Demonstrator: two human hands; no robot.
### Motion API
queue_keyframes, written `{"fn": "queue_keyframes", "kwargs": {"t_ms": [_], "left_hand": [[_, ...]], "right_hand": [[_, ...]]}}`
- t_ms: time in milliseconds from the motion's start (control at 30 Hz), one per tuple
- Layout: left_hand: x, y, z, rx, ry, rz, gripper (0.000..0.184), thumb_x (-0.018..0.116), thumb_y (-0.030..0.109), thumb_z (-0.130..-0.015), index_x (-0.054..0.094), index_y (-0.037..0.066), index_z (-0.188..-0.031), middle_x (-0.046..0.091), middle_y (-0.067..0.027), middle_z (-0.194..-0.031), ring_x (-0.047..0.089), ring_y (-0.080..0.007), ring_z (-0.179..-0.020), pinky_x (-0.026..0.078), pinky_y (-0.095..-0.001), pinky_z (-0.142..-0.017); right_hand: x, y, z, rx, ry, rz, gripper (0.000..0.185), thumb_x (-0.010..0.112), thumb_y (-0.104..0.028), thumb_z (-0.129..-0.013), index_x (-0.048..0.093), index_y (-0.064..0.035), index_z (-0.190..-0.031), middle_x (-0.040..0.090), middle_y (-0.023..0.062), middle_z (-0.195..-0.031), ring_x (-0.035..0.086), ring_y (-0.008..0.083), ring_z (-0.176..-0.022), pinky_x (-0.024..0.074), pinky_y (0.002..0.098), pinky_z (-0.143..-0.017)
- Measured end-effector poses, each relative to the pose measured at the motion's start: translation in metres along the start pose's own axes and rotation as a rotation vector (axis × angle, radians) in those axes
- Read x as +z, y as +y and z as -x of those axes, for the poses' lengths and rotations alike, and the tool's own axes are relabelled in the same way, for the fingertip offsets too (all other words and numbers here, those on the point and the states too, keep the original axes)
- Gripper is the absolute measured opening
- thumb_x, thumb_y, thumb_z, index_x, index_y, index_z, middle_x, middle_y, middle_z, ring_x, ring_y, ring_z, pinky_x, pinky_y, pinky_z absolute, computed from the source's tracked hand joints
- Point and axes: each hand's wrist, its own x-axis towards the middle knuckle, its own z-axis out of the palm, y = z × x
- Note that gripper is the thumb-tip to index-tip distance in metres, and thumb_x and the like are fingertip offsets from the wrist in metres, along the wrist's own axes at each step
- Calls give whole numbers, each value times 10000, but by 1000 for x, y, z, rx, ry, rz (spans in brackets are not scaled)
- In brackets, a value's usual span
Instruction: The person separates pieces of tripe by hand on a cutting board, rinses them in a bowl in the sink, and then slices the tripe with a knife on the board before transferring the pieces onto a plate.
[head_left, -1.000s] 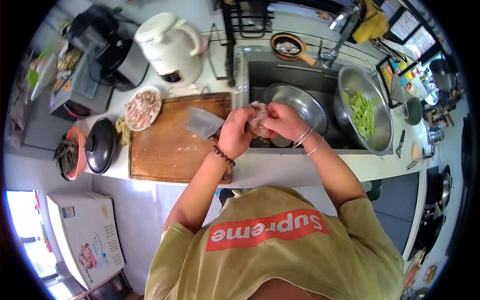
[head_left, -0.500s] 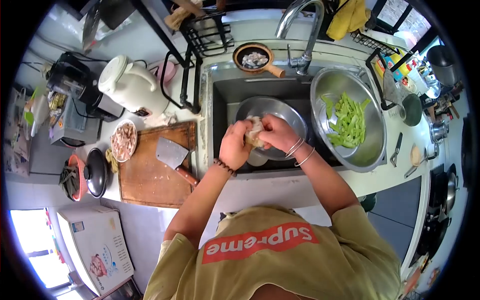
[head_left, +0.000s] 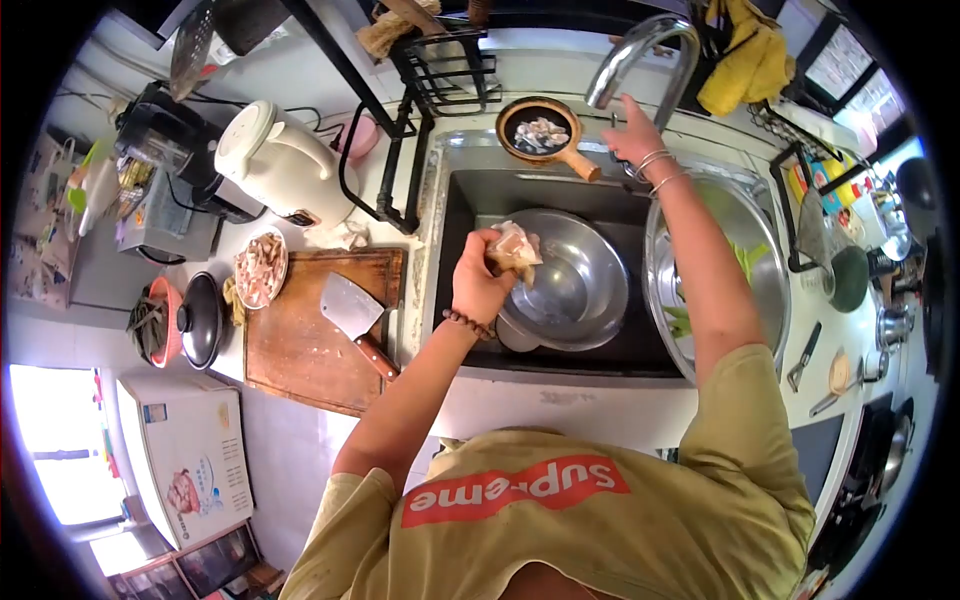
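My left hand [head_left: 480, 282] is closed around a piece of raw meat [head_left: 515, 250], pale pink with whitish skin, held above the left side of a metal bowl [head_left: 572, 285]. The bowl sits in the dark sink [head_left: 465, 195]. My right hand [head_left: 635, 138] is at the base of the chrome faucet [head_left: 655, 45], index finger stretched upward and thumb apart from it. It covers most of the faucet's lever, so the exact contact is hidden. Under my right forearm stands a large metal basin [head_left: 765, 300] with cut green vegetables [head_left: 745, 262], partly covered.
A small clay pan [head_left: 578, 160] of pale pieces rests on the sink's back ledge. To the left are a wooden cutting board [head_left: 290, 350], a cleaver [head_left: 350, 305], a plate of sliced meat [head_left: 262, 268], a black lid [head_left: 203, 320] and a white kettle [head_left: 280, 165]. A peeler [head_left: 803, 358] lies right.
My right hand has left the meat and reached up and right to the faucet. My left hand keeps hold of the meat. The view has shifted slightly.
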Motion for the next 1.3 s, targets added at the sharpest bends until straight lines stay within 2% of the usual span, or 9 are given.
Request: {"fn": "queue_keyframes", "kwargs": {"t_ms": [100,233,567,633,667,733,833,1033,1300], "left_hand": [[-1,2,-3,26,14,-53,471,652,-38,-619,449,72,-1029,557,-36,-881,526,-101,-736,439,-231,-666],[1,-1,-8,88,32,-109,475,655,-21,-623,468,73,-1049,563,-45,-904,544,-128,-757,449,-240,-678],[5,-8,-16,48,3,-121,488,660,-1,-587,482,78,-1033,544,-114,-999,530,-278,-934,436,-323,-779],[6,-10,-15,39,6,-125,479,659,1,-590,486,78,-1029,544,-115,-995,535,-277,-925,439,-323,-771],[8,-14,-16,44,-9,-93,469,659,6,-594,490,78,-1025,545,-115,-985,539,-276,-909,441,-323,-764],[10,-15,-18,46,-21,-59,459,658,11,-598,494,77,-1021,545,-114,-975,544,-275,-894,443,-322,-756],[9,-15,-18,74,-27,-142,452,663,32,-605,497,79,-1022,545,-111,-959,551,-267,-856,448,-319,-732],[16,-23,-22,41,-36,-180,454,681,71,-603,506,80,-1021,549,-114,-918,555,-264,-794,456,-315,-681],[22,-27,-20,-63,-36,-108,415,691,82,-638,520,51,-1015,588,-108,-884,592,-193,-805,473,-290,-717]], "right_hand": [[-7,-20,-12,335,-353,-208,659,584,-156,-702,293,-23,-1279,509,196,-1133,579,305,-882,444,329,-794],[19,-27,-1,30,-469,70,581,568,-119,-717,347,-29,-1246,557,175,-1061,609,267,-752,468,332,-705],[18,18,-34,113,215,1,504,592,-183,-721,427,-9,-1164,543,194,-1036,550,311,-926,433,394,-800],[18,14,-33,-15,-648,483,521,582,-163,-728,396,-4,-1188,530,210,-1058,533,324,-959,428,398,-822],[23,14,-26,-16,-651,483,521,582,-163,-728,396,-4,-1188,530,210,-1058,533,324,-959,428,398,-822],[29,-8,3,200,-255,-96,417,510,-121,-792,390,35,-1159,591,140,-880,587,164,-543,474,280,-491],[28,4,4,-31,-188,-13,536,585,-148,-743,360,6,-1205,524,209,-1075,582,295,-872,469,357,-762],[30,-51,76,-13,-323,-298,154,551,-207,-777,568,-86,-871,611,111,-745,595,297,-674,466,355,-593],[111,-34,146,-124,-397,-570,212,516,-187,-832,570,-29,-964,611,124,-871,595,193,-751,455,292,-669]]}}
